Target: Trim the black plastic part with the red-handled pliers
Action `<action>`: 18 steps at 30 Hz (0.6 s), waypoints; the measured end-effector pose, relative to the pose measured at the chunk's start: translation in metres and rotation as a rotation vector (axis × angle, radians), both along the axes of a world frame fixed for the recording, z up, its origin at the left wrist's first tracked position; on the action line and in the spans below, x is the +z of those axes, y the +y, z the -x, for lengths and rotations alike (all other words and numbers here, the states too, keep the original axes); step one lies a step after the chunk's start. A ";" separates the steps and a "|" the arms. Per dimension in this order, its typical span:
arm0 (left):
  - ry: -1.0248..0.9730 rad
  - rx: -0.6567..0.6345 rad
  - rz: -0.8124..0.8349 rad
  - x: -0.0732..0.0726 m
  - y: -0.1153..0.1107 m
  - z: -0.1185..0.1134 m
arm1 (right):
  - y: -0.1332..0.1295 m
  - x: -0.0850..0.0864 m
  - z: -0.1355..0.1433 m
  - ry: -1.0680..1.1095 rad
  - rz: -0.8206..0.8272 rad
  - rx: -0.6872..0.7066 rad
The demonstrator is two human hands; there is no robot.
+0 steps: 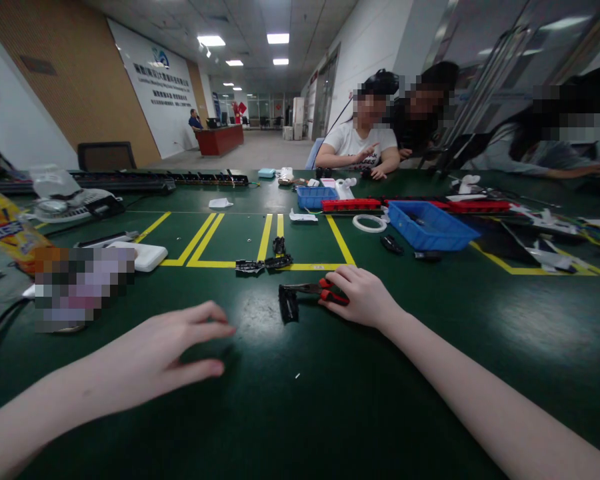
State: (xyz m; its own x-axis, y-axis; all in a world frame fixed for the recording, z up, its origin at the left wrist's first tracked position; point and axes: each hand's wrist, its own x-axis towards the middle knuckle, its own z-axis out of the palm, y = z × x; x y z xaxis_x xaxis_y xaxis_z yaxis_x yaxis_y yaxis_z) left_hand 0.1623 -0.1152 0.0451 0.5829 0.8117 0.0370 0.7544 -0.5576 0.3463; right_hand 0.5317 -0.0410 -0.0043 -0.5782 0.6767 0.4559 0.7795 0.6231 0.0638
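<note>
My right hand (363,295) is closed around the red handles of a pair of long-nose pliers (307,289). The tips of the pliers reach the top of a small black plastic part (289,307); whether they grip it I cannot tell. To the left, my left hand (185,347) hovers over the green table with fingers apart and nothing in them. Just beyond the pliers, several similar black parts (265,263) lie in a small cluster on the yellow tape line. A tiny white scrap (297,376) lies nearer to me.
A blue bin (430,228) stands at the right, near a white ring of tubing (370,223) and black pieces (392,245). On the left are a white box (143,256) and a yellow snack bag (5,230). Across the table sits a person in a white shirt (360,148).
</note>
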 end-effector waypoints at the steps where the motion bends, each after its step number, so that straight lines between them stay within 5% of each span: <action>1: 0.016 0.004 -0.019 0.002 0.013 -0.019 | 0.000 0.000 0.000 -0.005 -0.002 -0.003; 4: 0.005 0.101 -0.057 -0.004 0.046 -0.072 | 0.000 0.000 0.000 -0.017 -0.005 -0.014; 8: -0.044 0.084 -0.155 -0.032 0.064 -0.116 | 0.000 -0.001 0.000 -0.014 -0.002 -0.027; 12: -0.075 0.099 -0.170 -0.051 0.067 -0.125 | 0.000 -0.001 0.000 0.011 0.001 -0.033; 18: -0.070 0.005 -0.161 -0.056 0.069 -0.107 | 0.000 -0.002 -0.001 0.063 -0.029 -0.048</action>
State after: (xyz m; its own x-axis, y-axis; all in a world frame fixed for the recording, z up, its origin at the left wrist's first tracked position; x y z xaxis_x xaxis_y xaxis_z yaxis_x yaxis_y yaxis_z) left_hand 0.2696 -0.0460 -0.0108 0.5704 0.7948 0.2071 0.7343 -0.6064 0.3049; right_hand 0.5324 -0.0408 -0.0067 -0.5150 0.6890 0.5100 0.8116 0.5833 0.0315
